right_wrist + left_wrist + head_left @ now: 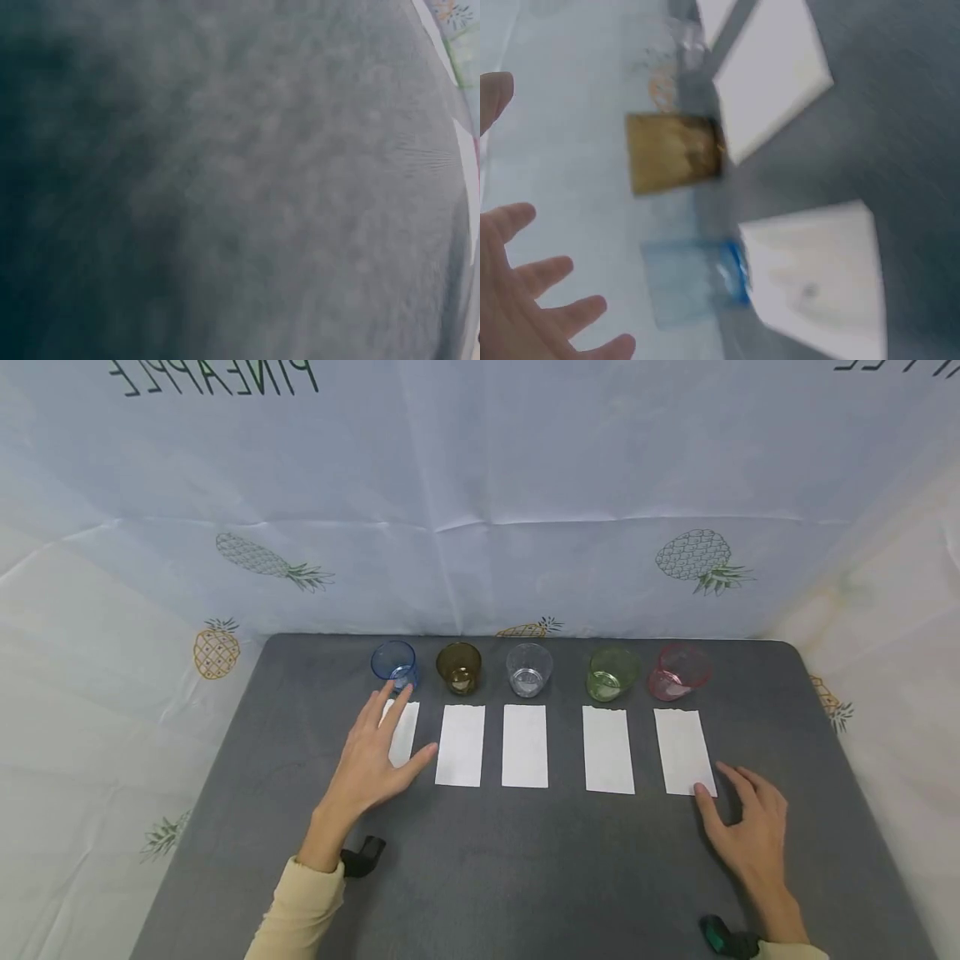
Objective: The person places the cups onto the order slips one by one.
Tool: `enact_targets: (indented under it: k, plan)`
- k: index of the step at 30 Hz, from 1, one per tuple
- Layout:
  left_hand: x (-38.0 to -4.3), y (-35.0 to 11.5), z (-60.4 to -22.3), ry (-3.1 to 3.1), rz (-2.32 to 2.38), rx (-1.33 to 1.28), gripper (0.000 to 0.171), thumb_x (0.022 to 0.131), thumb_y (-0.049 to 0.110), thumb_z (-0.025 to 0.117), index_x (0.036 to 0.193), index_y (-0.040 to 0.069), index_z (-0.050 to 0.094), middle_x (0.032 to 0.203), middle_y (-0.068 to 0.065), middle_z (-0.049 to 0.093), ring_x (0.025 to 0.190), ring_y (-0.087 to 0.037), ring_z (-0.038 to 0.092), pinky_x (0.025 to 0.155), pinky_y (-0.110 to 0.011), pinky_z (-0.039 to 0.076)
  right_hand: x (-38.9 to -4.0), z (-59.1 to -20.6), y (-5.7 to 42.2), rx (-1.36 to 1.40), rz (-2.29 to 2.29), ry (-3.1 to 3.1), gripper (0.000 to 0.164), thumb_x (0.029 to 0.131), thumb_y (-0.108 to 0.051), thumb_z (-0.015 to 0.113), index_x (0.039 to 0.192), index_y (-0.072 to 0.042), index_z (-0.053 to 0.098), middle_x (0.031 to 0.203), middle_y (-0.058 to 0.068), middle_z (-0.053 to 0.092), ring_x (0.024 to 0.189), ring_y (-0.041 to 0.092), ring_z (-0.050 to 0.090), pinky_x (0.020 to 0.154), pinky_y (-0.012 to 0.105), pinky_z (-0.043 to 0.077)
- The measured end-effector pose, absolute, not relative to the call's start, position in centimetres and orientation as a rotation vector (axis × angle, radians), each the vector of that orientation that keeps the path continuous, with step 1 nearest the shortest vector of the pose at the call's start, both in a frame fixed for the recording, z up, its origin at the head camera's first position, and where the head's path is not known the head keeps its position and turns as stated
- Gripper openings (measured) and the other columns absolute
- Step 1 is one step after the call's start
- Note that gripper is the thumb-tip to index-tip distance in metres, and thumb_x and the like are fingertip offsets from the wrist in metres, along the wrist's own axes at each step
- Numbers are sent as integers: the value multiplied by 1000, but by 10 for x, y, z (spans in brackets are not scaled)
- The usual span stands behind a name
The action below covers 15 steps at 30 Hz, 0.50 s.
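Observation:
My left hand (pixel 365 770), fingers spread and straight, hovers over the leftmost white paper (pixel 406 731), its fingertips just in front of a blue glass (pixel 392 656). The left wrist view, blurred, shows the same blue glass (pixel 682 283) beside an amber glass (pixel 667 154), with nothing in that hand. At the right, my right hand (pixel 752 831) is by the near corner of the rightmost paper (pixel 681 747), loosely bent and holding nothing; whether its thumb touches the paper I cannot tell. Behind that paper stands a pink glass (pixel 678 668).
Between the end glasses stand an amber glass (pixel 459 667), a clear glass (pixel 528 668) and a green glass (pixel 612 672) along the back edge. White papers (pixel 461 747) lie in a row before the glasses on the dark grey table (pixel 525 877). A pineapple-print cloth (pixel 480 460) hangs behind.

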<state>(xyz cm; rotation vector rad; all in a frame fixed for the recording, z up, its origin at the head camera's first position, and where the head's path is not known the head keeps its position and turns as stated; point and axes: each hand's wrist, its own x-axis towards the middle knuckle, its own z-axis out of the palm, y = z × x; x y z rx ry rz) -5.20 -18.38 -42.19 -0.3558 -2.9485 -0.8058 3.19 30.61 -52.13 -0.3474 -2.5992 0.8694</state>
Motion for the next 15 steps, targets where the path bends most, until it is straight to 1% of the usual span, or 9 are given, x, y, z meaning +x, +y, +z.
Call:
enact_targets:
  k: [5,9,15]
  plan:
    - [-66,-155,-413,-2911,-879,-447,88,89,51,71,163,23,31,170,-13,26,155,-42,27,116,-73,29,29,-528,305,-357,858,-2604,48,88,-22,74,128,2,65,136,34,53,131,56,41,110,72,26]
    - [-75,-134,-407,-2890,-934,-513,87,90,53,69,163,24,30,169,-11,27,156,-40,28,117,-71,31,29,-532,306,-373,855,-2605,49,88,-24,73,129,1,65,137,34,53,131,56,40,107,73,26]
    - [-88,-104,-403,-2858,-1009,-616,87,90,53,67,163,29,27,170,-8,26,155,-37,29,116,-69,34,30,-535,307,-370,840,-2605,49,88,-25,73,130,0,65,136,32,53,129,55,41,107,73,25]
